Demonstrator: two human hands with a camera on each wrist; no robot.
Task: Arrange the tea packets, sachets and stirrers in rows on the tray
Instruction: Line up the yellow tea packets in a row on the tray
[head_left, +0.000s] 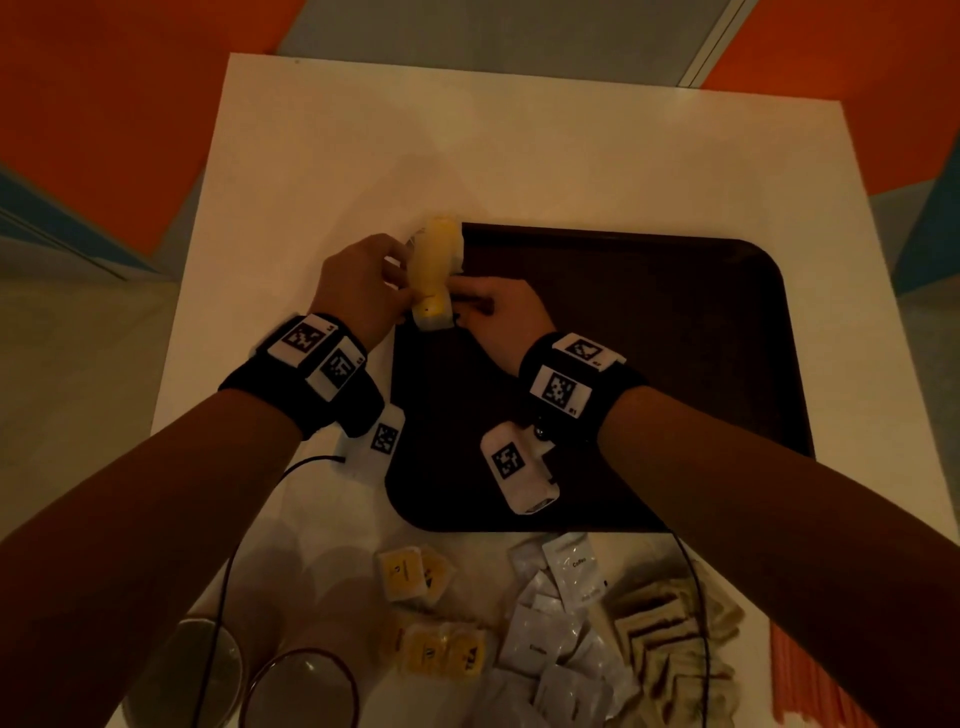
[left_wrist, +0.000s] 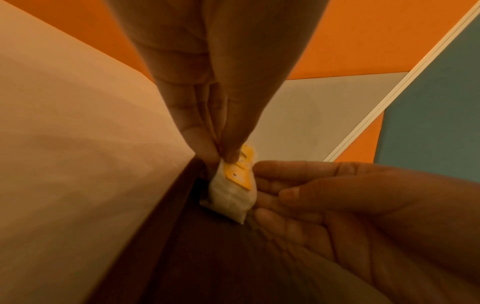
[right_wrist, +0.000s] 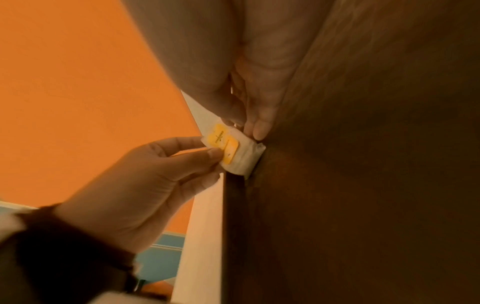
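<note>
Both hands, the left hand and right hand, pinch a stack of tea packets at the dark tray's upper-left corner, apparently starting the first row; next, laying them flat.

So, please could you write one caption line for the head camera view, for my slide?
Both hands, left hand and right hand, hold yellow tea packets at the dark tray's far-left corner; more packets wait nearby.

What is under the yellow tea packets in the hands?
Under the yellow tea packets lies the left edge of the dark tray, on the white table. The left hand and right hand hold the packets; whatever lies directly beneath is covered.
</note>
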